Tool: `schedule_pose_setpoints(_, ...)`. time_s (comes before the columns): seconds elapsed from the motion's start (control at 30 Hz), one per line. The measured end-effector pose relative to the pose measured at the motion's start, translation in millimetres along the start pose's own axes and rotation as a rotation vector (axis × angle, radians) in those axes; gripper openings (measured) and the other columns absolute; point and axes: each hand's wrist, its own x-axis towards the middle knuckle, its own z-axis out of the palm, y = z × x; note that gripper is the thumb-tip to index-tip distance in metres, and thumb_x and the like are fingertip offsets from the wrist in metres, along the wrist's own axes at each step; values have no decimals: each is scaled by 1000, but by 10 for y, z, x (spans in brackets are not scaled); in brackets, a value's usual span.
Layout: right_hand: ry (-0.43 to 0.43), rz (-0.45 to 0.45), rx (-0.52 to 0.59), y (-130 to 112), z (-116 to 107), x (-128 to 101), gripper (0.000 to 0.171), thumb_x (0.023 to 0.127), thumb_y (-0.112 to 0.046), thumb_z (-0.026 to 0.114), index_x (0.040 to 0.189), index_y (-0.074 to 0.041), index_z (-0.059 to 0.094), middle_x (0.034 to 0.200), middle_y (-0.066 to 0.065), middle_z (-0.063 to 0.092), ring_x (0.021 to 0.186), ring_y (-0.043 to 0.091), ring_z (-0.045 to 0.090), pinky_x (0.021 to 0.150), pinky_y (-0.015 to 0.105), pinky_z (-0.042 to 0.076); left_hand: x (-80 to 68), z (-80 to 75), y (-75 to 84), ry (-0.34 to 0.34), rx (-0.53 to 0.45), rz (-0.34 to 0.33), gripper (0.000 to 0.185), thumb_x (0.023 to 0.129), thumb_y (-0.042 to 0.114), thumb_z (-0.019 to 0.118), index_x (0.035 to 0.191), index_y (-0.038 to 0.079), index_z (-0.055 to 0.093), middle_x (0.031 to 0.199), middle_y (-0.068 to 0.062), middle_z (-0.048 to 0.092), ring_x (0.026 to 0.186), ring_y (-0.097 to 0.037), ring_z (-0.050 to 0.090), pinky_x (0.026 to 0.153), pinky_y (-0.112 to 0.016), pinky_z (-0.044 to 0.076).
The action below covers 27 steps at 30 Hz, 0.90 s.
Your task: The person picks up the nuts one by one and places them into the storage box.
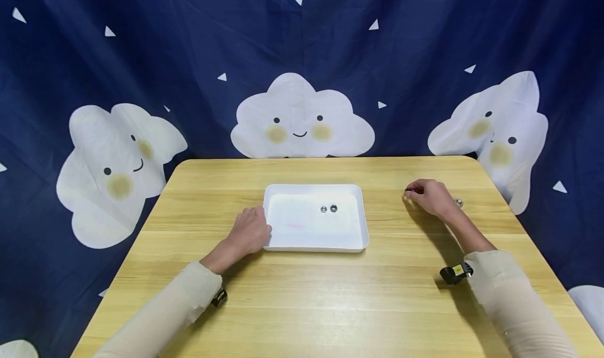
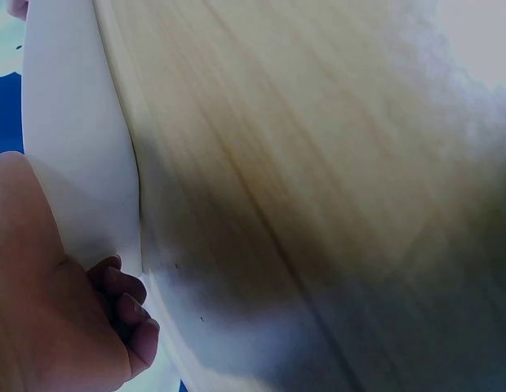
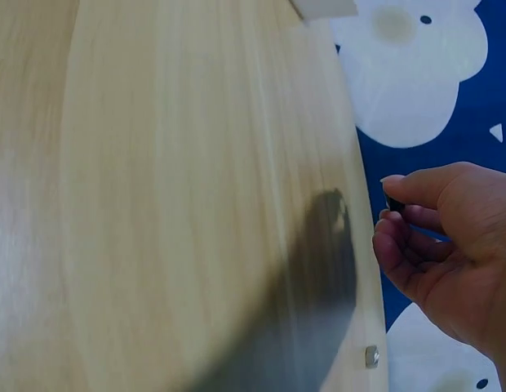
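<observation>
At the 7 o'clock side of the desk (image 1: 311, 305), a pale sleeve (image 1: 160, 311) leads up to the left hand (image 1: 247, 231), with a dark device (image 1: 219, 297) showing by the cuff. The left hand is narrow, its fingers curled in and its thumb at the rim, holding the white tray (image 1: 315, 189) at the tray's 9 o'clock end. The tray sits toward 12 o'clock on the desk. Inside it, between 1 and 2 o'clock from its centre, lie a silver nut (image 1: 323, 209) and, just to its 3 o'clock, a darker nut (image 1: 334, 208).

Well apart at the tray's 3 o'clock, the right hand (image 1: 430, 194) pinches a small dark piece (image 3: 393, 202) between thumb and index finger; the other fingers curl loosely. The grip hides most of the piece. Toward 5 o'clock from that hand, a black device (image 1: 454, 273) at the cuff carries a yellow label (image 1: 457, 269), its marks too small to read. Between 3 and 4 o'clock from the hand, a loose metal nut (image 1: 459, 203) rests on the desk. The right sleeve (image 1: 519, 305) enters from 5 o'clock.
</observation>
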Motion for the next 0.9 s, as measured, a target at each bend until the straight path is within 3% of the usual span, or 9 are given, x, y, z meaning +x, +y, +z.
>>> schedule_pose_setpoints(0.2, 19, -37, 6, -140, 6, 30, 26, 100, -17, 66, 114, 3, 73, 107, 22, 76, 100, 38, 71, 85, 47, 52, -2, -11, 12, -3, -4, -3, 27, 99, 25, 49, 106, -2, 49, 95, -12, 50, 90, -31, 45, 82, -41, 37)
schedule_pose_setpoints(0.57, 48, -110, 42, -449, 54, 67, 20, 98, -15, 68, 108, 2, 74, 98, 17, 76, 90, 28, 68, 79, 37, 52, 1, -10, -6, 12, 9, 14, 26, 99, 24, 49, 104, -2, 49, 92, -12, 48, 88, -30, 45, 80, -41, 37)
schedule_pose_setpoints(0.9, 27, -143, 70, -672, 116, 116, 22, 98, -14, 69, 111, 3, 75, 101, 18, 77, 94, 31, 72, 84, 42, 56, 1, -9, -2, 0, 13, 9, 27, 99, 25, 49, 105, -1, 49, 92, -12, 49, 89, -30, 45, 81, -40, 37)
